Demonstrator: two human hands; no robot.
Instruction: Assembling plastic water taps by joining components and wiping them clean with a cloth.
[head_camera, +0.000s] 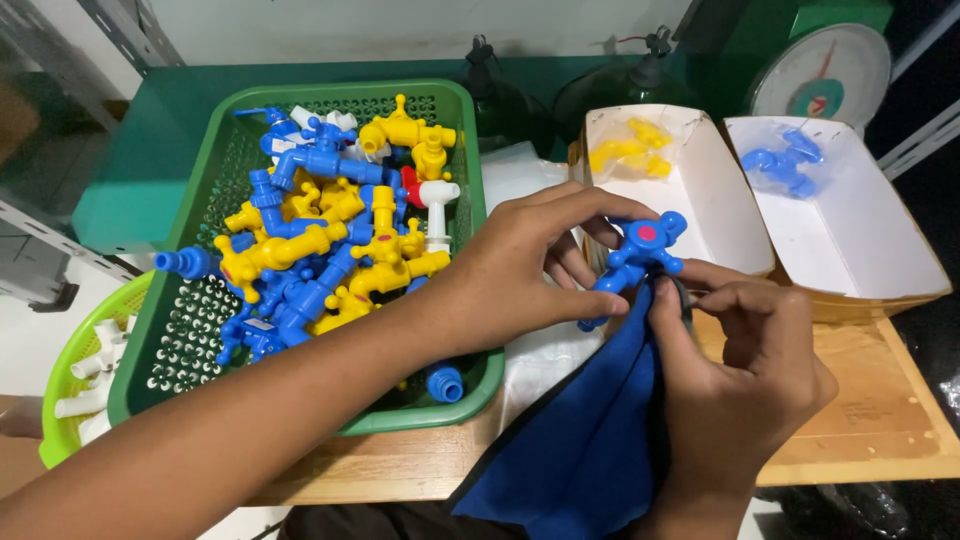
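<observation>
Presently, both hands met over the table's near edge. The right hand (745, 375), nearest the camera at 5 o'clock, was pinched shut on the upper edge of a blue cloth (590, 440) that hung down toward 6 o'clock. The left hand (540, 265), just beyond at centre, was clamped on a blue tap (640, 255), fingers arched over its top and thumb beneath.

The tap lay directly at 11 o'clock from the right hand, touching the cloth's top edge. Its long axis ran from 7 o'clock to 1 o'clock, spout end low, cross handle with a red centre at the high end. The left hand bore the tap; the right was just beside it, apart from it by the cloth alone.

Beneath stood a wooden table (860, 420), with white sheeting (535, 375) under the hands. At 9 o'clock a green basket (200, 240) held a heap of blue, yellow and a few white taps. A lighter green basket (70, 370) with white fittings sat lower, at 8 o'clock.

Farther off, at 1 o'clock, two white cartons stood side by side: the left carton (715, 215) held yellow taps, the right carton (860, 230) blue ones. Behind them stood a dial scale (830, 75), against a green backing and a white wall.
</observation>
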